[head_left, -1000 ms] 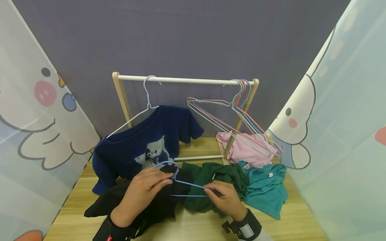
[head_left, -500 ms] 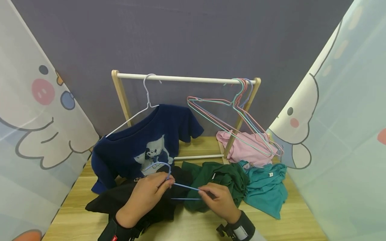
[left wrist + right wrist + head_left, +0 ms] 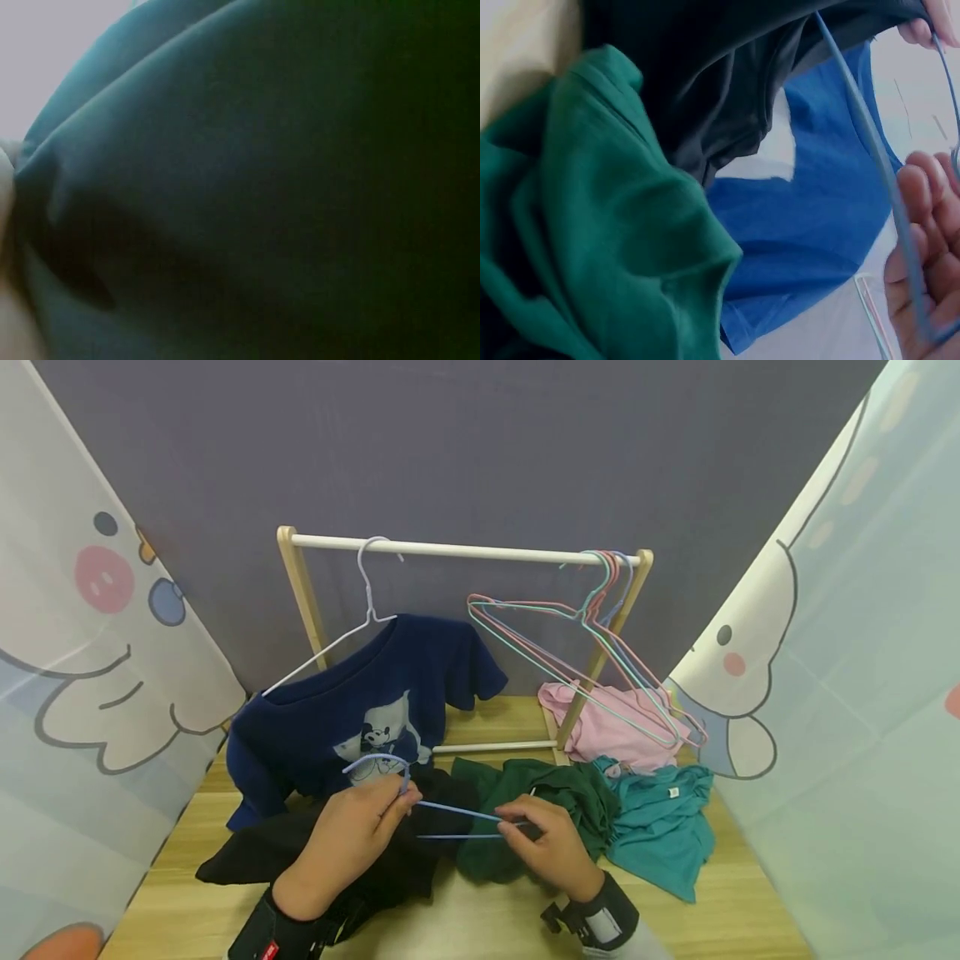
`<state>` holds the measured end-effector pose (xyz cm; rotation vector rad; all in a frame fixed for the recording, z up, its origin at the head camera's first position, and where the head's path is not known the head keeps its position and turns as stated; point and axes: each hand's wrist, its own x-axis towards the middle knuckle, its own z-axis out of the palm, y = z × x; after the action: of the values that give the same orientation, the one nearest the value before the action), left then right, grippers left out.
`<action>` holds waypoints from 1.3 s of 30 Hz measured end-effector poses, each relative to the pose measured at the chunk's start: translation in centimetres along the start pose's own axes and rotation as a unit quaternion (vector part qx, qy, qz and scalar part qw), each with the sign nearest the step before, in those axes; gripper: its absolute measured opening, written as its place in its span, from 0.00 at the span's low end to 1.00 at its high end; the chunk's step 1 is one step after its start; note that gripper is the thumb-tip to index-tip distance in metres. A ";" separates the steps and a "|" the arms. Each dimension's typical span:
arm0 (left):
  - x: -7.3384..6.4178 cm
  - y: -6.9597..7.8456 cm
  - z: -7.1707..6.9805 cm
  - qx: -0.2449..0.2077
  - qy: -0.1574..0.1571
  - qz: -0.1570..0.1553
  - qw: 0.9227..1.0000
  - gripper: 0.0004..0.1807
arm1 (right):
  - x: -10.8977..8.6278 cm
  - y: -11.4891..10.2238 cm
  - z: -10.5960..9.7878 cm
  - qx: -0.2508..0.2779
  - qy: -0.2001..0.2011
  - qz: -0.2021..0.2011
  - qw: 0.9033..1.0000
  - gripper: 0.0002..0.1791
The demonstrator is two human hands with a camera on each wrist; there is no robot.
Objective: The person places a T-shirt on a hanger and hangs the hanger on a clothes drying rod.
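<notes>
Low in the head view, a blue wire hanger [image 3: 457, 809] is held between both hands, its hook rising above the left one. My left hand [image 3: 348, 831] grips it at the neck, close over a black garment [image 3: 262, 843] that covers the hanger's left side. With thumb and fingers, my right hand [image 3: 547, 843] pinches the hanger's right shoulder. Dark cloth [image 3: 225, 165] fills most of the left wrist view. Seen from the right wrist, the hanger's long bar [image 3: 889, 180] runs up into the black garment [image 3: 705, 82], past the curled right fingers [image 3: 922, 187].
A white-railed rack [image 3: 480, 552] stands behind, with a navy T-shirt [image 3: 300, 735] on a white hanger [image 3: 370, 602] at its left. Several bare hangers [image 3: 592, 618] hang at its right. Green [image 3: 555, 785], teal [image 3: 660, 827] and pink [image 3: 611, 718] clothes lie on the table [image 3: 720, 902].
The blue hanger and my left hand have shifted left. My right hand moved left, then slightly up, still pinching the hanger's right shoulder.
</notes>
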<state>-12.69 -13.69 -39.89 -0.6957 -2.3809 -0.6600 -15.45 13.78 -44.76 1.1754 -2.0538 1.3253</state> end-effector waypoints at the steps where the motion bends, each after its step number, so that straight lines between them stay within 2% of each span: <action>1: 0.1 0.0 -0.3 0.000 0.005 0.005 1.000 0.09 | 0.2 0.1 -0.3 0.008 0.003 0.012 1.000 0.14; 5: 0.5 -0.2 -1.5 0.005 0.017 0.021 1.000 0.08 | 0.4 0.9 -1.1 0.052 0.010 0.099 0.994 0.15; 9: 0.6 0.0 -2.6 0.002 0.032 0.019 0.999 0.11 | 0.4 2.2 -1.0 0.132 0.001 0.186 0.974 0.16; 12: 0.8 0.0 -3.3 -0.010 0.054 0.019 0.998 0.13 | 1.0 3.0 -0.3 0.172 -0.009 0.214 0.962 0.17; 15: 0.9 0.2 -3.8 -0.024 0.081 0.028 0.996 0.14 | 1.9 3.3 0.8 0.163 -0.023 0.222 0.961 0.17; 19: 1.2 0.5 -4.1 -0.033 0.121 0.055 0.991 0.16 | 3.5 3.6 2.7 0.099 -0.052 0.207 0.972 0.19; 21: 1.2 0.8 -4.1 -0.037 0.136 0.066 0.988 0.18 | 4.0 3.8 3.6 0.082 -0.073 0.197 0.974 0.22; 25: 1.2 1.2 -4.1 -0.041 0.143 0.072 0.986 0.18 | 4.4 4.6 5.1 0.100 -0.122 0.189 0.969 0.27; 28: 1.0 1.0 -4.1 -0.048 0.140 0.068 0.987 0.15 | 4.2 5.2 6.0 0.114 -0.142 0.199 0.963 0.26; 34: 0.4 0.5 -3.5 -0.052 0.145 0.055 0.987 0.13 | 3.1 5.6 7.1 0.097 -0.090 0.234 0.963 0.13; 36: 0.3 0.3 -3.4 -0.052 0.152 0.051 0.986 0.13 | 2.5 6.4 7.6 0.129 -0.068 0.252 0.957 0.10; 39: 0.2 0.0 -3.3 -0.054 0.164 0.046 0.984 0.15 | 1.9 7.7 8.1 0.179 -0.033 0.270 0.945 0.11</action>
<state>-11.60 -15.59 -37.45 -0.6800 -2.0110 -0.8007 -22.10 7.24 -51.12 0.8132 -2.3526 2.0069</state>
